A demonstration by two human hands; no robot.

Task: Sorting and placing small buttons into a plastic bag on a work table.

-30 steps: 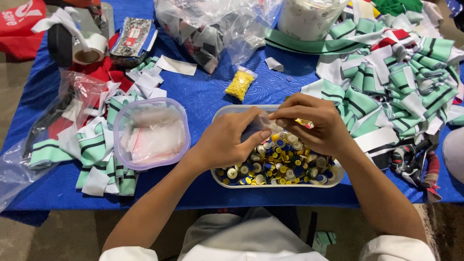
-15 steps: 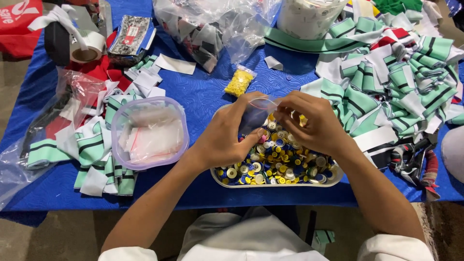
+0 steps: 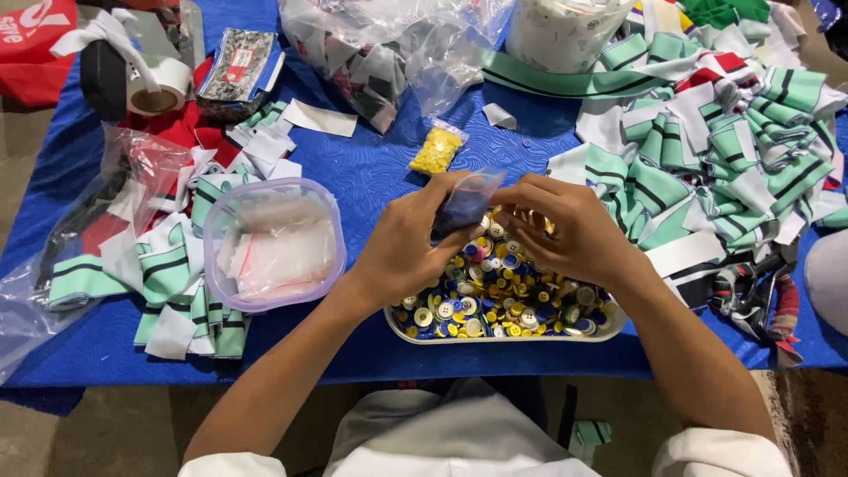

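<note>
- Tray (image 3: 609, 325) of buttons (image 3: 495, 296) at table's (image 3: 371, 177) near edge.
- Lidded tub (image 3: 274, 243) left of tray.
- Small bag of beads (image 3: 436, 150) behind tray.
- Fabric strips (image 3: 707, 159) to the right.

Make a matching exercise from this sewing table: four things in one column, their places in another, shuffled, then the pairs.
Things:
1. small clear bag
2. tray of buttons
3. bag of yellow pieces
4. round tub of little bags

Places:
A. lying on the blue cloth beyond the hands
B. under both hands
C. left of the left hand
D. held between the left hand and right hand

Pairs: 1-D, 2-B, 3-A, 4-C
</note>
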